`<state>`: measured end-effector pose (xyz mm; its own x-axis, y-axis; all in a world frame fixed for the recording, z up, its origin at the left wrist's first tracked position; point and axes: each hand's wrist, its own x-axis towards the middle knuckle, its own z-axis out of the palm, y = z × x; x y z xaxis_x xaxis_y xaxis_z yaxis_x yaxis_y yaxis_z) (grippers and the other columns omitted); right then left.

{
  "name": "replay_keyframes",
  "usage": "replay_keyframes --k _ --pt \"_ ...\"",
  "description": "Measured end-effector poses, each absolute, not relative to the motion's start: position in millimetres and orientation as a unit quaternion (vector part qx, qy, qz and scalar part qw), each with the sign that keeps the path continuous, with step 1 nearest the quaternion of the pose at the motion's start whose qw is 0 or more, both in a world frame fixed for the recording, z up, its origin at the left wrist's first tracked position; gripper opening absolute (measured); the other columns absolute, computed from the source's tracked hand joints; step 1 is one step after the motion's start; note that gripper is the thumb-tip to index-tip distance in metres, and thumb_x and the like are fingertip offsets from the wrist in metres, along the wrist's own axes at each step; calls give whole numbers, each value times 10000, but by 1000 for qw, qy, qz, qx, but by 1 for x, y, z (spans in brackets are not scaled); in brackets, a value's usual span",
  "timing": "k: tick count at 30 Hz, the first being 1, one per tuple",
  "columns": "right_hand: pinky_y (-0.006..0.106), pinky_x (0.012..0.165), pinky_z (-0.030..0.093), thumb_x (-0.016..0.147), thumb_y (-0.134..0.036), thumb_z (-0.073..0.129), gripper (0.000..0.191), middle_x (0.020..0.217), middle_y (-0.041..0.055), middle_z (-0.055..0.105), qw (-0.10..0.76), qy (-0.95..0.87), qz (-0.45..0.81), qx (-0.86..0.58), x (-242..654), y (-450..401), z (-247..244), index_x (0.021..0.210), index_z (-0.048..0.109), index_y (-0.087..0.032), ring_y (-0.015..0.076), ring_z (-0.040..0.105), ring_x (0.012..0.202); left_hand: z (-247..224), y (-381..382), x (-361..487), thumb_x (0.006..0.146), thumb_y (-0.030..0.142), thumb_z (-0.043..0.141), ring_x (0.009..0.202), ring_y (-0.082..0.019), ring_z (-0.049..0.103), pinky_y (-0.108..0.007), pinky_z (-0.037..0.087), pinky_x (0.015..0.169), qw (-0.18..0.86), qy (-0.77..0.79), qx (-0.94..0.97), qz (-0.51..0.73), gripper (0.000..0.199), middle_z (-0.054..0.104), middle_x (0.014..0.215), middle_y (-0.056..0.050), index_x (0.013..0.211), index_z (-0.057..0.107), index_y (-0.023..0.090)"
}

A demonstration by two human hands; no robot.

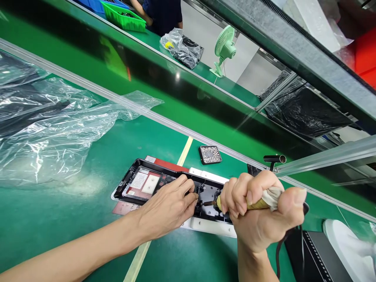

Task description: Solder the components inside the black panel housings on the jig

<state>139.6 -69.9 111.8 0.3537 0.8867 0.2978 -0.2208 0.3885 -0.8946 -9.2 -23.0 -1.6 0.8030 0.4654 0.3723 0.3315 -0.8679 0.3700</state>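
A long black plastic housing [129, 178] lies open side up on the table, with a clear window section at its left end and dark inner parts to the right. My left hand [173, 203] reaches over its middle. The fingers are curled and pressed together inside the housing, and what they pinch is hidden. My right hand [255, 203] is wrapped round a screwdriver [219, 203] with a yellow handle and whitish wrapping at the back end. Its dark, narrow tip points left into the housing beside my left fingertips. Whether the tip touches a screw cannot be made out.
White supports [205, 225] and a reddish sheet [167, 163] lie under the housing. Behind it is a small black tray [210, 155] of tiny silvery parts. Plastic bags [58, 133] cover the left; a metal rail [164, 117] runs behind. A dark ridged object [311, 254] sits right.
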Motion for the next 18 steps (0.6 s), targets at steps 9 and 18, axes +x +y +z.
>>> replay_keyframes --k 9,18 --pt "234 334 374 946 -636 428 548 429 -52 390 712 -427 379 -409 133 -66 109 610 504 -210 95 355 350 -3 -23 -9 1017 182 444 888 -237 463 -390 456 720 156 214 933 244 245 536 939 -89 1013 684 135" --pt "211 412 350 989 -586 429 465 521 -58 413 714 -424 413 -374 137 -63 85 730 497 -207 86 385 425 -1 -25 -7 1032 167 386 887 -219 506 -386 474 783 214 222 916 257 256 568 938 -78 991 639 176"
